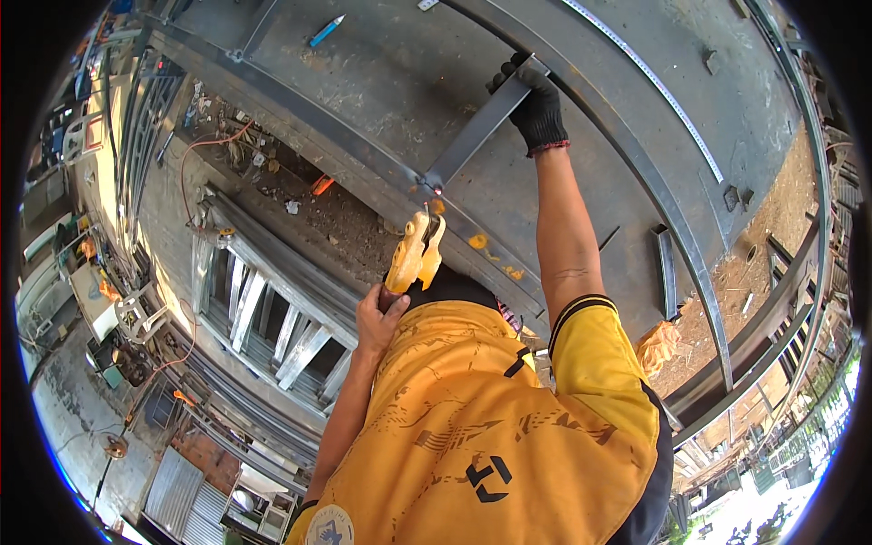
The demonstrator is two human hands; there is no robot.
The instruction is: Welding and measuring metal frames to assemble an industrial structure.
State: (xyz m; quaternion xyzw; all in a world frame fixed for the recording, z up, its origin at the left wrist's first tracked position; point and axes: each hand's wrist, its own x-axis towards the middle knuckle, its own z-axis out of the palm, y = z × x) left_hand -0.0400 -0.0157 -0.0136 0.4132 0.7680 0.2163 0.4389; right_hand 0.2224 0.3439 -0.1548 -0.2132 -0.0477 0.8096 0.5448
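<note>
My bare left hand (377, 316) is wrapped round the handle of a yellow welding electrode holder (414, 254), whose jaws point up toward a steel joint. A small glowing spot (438, 191) shows at that joint, just beyond the jaws. In a black knitted glove, my right hand (538, 107) grips the far end of a short flat steel bar (481, 132). The bar's near end meets a long steel bar (336, 123) along the edge of the metal work table (581, 213). Whether a rod sits in the jaws is hard to make out.
A curved steel bar (649, 177) sweeps past my right arm. On the table lie a blue marker (327, 31), a measuring tape (654, 80) and a short steel channel (665, 263). Silvery metal frames (263, 313) stand at the left, near an orange cable (184, 168).
</note>
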